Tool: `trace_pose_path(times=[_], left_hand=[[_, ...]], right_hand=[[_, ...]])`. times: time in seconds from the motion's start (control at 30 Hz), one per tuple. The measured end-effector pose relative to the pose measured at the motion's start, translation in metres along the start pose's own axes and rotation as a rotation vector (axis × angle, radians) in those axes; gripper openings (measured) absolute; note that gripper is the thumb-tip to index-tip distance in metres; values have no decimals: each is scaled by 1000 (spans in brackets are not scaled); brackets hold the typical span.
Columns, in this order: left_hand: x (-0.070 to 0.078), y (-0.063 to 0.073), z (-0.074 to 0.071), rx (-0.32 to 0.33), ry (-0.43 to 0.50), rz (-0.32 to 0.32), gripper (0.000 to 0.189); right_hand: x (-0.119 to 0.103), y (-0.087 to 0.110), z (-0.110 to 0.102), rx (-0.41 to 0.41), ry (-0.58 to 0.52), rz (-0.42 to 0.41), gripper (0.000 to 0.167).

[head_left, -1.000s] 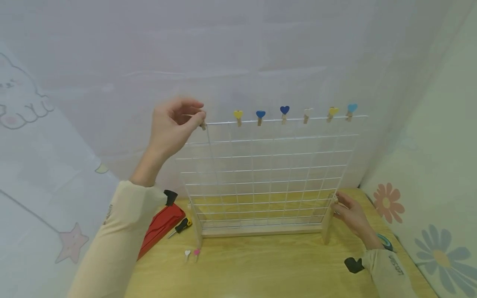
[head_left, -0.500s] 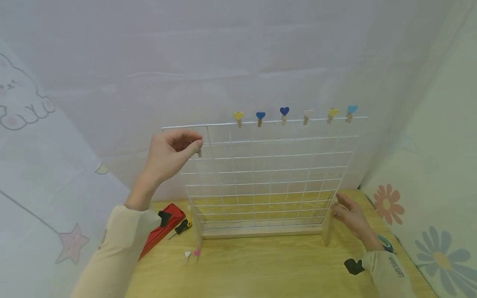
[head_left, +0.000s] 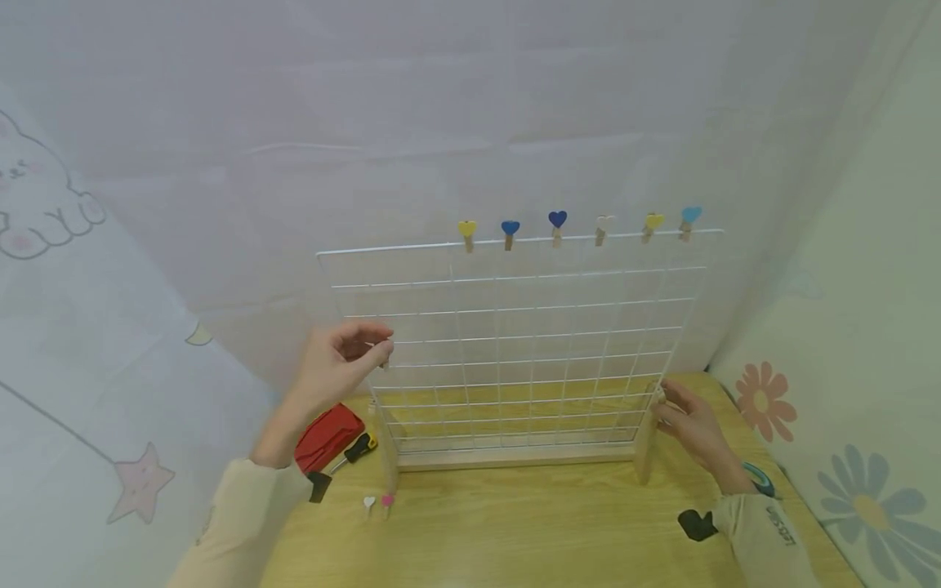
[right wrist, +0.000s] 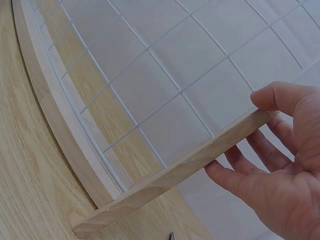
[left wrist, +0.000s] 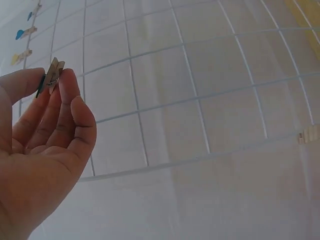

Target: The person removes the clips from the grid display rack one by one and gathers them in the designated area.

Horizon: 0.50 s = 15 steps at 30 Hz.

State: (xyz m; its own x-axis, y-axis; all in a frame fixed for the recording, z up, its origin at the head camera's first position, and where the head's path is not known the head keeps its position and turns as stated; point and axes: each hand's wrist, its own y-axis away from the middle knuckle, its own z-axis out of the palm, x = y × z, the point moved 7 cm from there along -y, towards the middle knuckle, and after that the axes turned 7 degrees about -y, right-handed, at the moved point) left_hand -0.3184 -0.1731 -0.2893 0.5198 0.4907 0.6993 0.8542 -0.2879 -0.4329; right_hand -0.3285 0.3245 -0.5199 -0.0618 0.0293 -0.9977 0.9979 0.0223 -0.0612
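A white wire grid stands upright on a wooden base. My left hand is at the grid's left edge, pinching a small wooden clothespin between thumb and fingers; its dark heart faces the thumb in the left wrist view. My right hand holds the right wooden upright, thumb on one side and fingers on the other. Along the top wire sit several heart clothespins, among them a yellow clothespin and a light blue clothespin. A white-heart clothespin and a pink-heart clothespin lie on the table.
On the wooden table, a red pouch and a black-and-yellow screwdriver lie left of the stand. A teal ring-shaped object is partly behind the right wrist. Pale printed sheets rise behind and beside the table.
My left hand has come down from the top wire to the grid's lower left side, carrying the clothespin away from the wire. The right hand stays on the upright.
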Motion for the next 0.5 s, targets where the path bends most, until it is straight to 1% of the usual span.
trace_pose_path(times=[0.1,0.23,0.37,0.5], left_hand=[[-11,6,6,-11,5,-23,16],[-29,14,13,-21,-4,-70,17],[-52,25,17,-26,0,-94,17],[-77,39,18,-20,14,-115,17]], right_hand=[[1,-1,-1,6,-3,-1,67],[3,-2,-2,14,1,-9,67],[4,-2,-3,9,3,-15,66],[5,-3,-2,4,-3,-15,66]])
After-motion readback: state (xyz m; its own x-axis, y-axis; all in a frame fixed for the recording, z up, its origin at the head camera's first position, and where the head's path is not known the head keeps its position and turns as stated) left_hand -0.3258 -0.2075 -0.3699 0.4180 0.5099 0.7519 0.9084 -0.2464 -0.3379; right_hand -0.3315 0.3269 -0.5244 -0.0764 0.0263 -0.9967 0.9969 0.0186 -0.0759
